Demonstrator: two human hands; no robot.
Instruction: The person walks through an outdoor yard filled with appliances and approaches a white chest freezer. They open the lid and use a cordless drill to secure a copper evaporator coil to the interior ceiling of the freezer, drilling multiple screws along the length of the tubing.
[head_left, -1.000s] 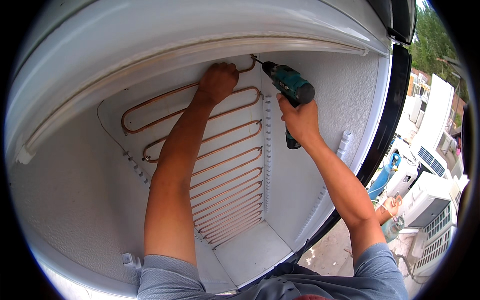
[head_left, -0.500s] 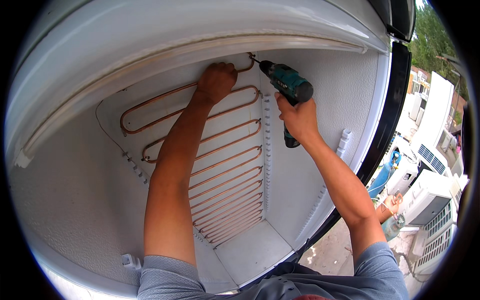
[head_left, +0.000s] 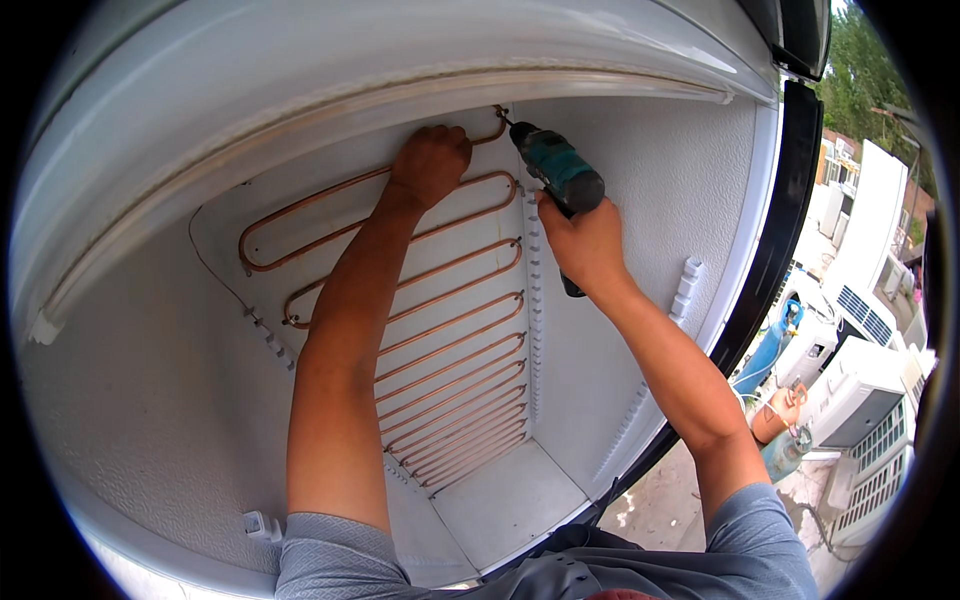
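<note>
A long copper tube (head_left: 330,187), bent into many loops, runs down the white back wall inside a tall fridge cabinet (head_left: 640,150). My left hand (head_left: 432,165) is closed around the top loop, knuckles up; its fingertips are partly hidden. In my right hand (head_left: 588,245) is a teal and black cordless drill (head_left: 556,165), gripped by its handle. The drill's bit points up and left to the right bend of the top loop, at a small clip or screw there. Whether the tip touches it is too small to tell.
White notched shelf strips (head_left: 534,300) line the cabinet walls. A thin wire (head_left: 215,262) hangs at the left. The curved upper rim (head_left: 400,85) arches overhead. Outside on the right are a black door edge (head_left: 770,240), a blue gas cylinder (head_left: 770,345) and white air-conditioner units (head_left: 860,395).
My right hand has moved the drill slightly up and left, and the drill now points more steeply upward. My left hand has stayed nearly in place on the top loop.
</note>
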